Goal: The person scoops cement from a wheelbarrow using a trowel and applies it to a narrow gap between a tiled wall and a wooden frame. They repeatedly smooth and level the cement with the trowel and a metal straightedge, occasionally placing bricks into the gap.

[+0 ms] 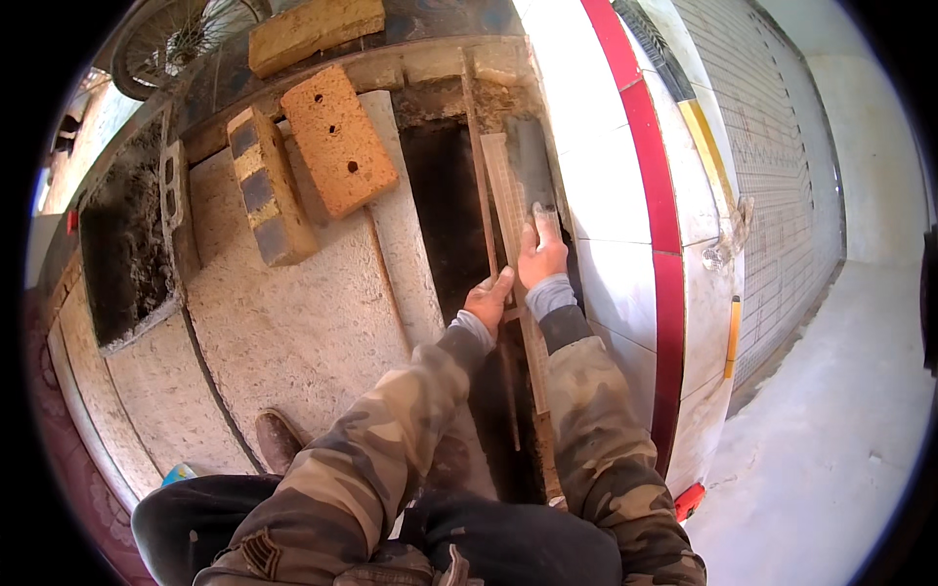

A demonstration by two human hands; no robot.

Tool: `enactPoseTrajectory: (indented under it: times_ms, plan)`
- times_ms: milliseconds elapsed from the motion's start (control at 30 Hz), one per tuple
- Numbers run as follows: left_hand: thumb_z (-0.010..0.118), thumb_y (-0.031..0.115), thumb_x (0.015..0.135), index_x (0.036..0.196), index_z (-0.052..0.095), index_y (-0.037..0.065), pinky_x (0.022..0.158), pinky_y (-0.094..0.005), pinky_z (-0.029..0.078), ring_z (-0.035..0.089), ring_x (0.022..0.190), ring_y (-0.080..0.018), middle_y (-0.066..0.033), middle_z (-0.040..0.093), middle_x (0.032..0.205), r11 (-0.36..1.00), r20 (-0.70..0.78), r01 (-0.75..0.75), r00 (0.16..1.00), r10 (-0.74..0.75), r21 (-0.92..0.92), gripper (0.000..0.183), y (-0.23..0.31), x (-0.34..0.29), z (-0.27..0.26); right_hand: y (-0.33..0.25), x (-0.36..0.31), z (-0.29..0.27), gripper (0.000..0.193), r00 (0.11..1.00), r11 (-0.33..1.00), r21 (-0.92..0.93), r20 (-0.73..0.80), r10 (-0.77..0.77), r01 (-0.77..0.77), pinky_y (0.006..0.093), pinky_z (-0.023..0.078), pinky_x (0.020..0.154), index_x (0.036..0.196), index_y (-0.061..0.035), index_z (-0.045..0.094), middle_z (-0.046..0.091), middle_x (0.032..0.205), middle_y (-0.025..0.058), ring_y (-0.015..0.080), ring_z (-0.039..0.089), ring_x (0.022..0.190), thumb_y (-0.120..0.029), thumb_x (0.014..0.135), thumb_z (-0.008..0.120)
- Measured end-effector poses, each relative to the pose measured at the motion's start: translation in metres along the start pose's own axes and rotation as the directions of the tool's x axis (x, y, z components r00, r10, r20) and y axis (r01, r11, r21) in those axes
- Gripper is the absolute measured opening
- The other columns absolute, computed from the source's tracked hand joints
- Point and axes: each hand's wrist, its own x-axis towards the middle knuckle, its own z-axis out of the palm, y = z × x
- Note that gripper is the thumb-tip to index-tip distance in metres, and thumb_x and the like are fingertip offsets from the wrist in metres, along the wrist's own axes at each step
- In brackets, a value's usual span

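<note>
A long, narrow pale-brown strip (502, 181) with a ribbed face lies along a dark trench, beside the white tiled edge. My left hand (488, 300) closes on its left side, thumb uppermost. On its right side is my right hand (543, 256), thumb and forefinger pointing away from me along it; its other fingers are mostly hidden. A smooth grey patch (531, 161) shows just past my right fingertips. A thin brown rod (479, 166) runs lengthwise over the trench (438, 195), left of the strip.
On the concrete slab (264, 337) at left rest an orange brick with holes (342, 146) and a yellow-and-dark brick (264, 190). Another yellow brick (315, 37) lies beyond. A mortar trough (127, 239) stands far left. White tiles (611, 205) with a red band border the right side.
</note>
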Motion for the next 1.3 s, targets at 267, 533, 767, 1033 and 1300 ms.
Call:
enactPoseTrajectory:
  times_ms: [267,533,767,1033,1300]
  plan:
    - [0.061,0.043,0.096,0.091,0.060,0.013,0.073,-0.0382,0.057,0.052,0.074,-0.0126,0.0038,0.048,0.079,0.997,-0.040,0.065,0.997,-0.066,-0.038,0.030,0.019,-0.019,0.015,0.013,0.010,-0.008,0.043,0.984,0.997,0.019,0.166,-0.071,0.069,0.0416,0.049,0.097,0.133,0.0002,0.055,0.061,0.123,0.0277,0.0419,0.059,0.115,-0.011,0.092,0.060]
    - [0.056,0.049,0.098,0.112,0.058,0.013,0.086,-0.0444,0.053,0.057,0.101,-0.0154,0.0015,0.059,0.102,0.998,0.025,0.066,0.997,-0.067,0.017,0.038,0.008,0.001,0.004,0.010,0.022,-0.009,0.043,0.980,0.994,-0.087,0.193,-0.052,0.070,0.0481,0.051,0.087,0.134,-0.0053,0.055,0.067,0.107,0.0245,0.0426,0.064,0.099,-0.019,0.094,0.057]
    - [0.054,0.051,0.098,0.143,0.042,0.004,0.097,-0.0470,0.049,0.036,0.143,-0.0214,-0.0069,0.038,0.154,0.997,0.044,0.074,0.996,-0.076,0.033,0.066,0.014,-0.013,-0.010,-0.019,0.006,-0.037,0.044,0.990,0.983,0.165,0.130,0.060,-0.081,0.0388,0.048,0.099,0.133,-0.0015,0.056,0.062,0.124,0.0248,0.0379,0.060,0.116,-0.022,0.094,0.059]
    - [0.055,0.049,0.098,0.135,0.050,0.009,0.095,-0.0468,0.049,0.045,0.134,-0.0187,-0.0025,0.054,0.137,0.991,0.031,0.131,0.991,-0.131,-0.019,0.054,0.013,0.000,-0.010,-0.012,0.006,0.001,0.042,0.976,0.992,-0.118,0.209,0.061,-0.037,0.0434,0.050,0.096,0.134,-0.0063,0.056,0.062,0.123,0.0256,0.0431,0.061,0.110,-0.019,0.094,0.057]
    - [0.054,0.051,0.098,0.132,0.053,0.008,0.096,-0.0504,0.046,0.044,0.134,-0.0199,-0.0028,0.057,0.126,0.997,0.034,0.042,0.998,-0.045,0.063,0.054,0.011,0.013,-0.012,-0.003,-0.015,-0.030,0.046,0.953,0.942,-0.337,0.286,0.099,0.003,0.0527,0.053,0.078,0.138,-0.0123,0.051,0.067,0.092,0.0255,0.0438,0.065,0.089,-0.025,0.094,0.057]
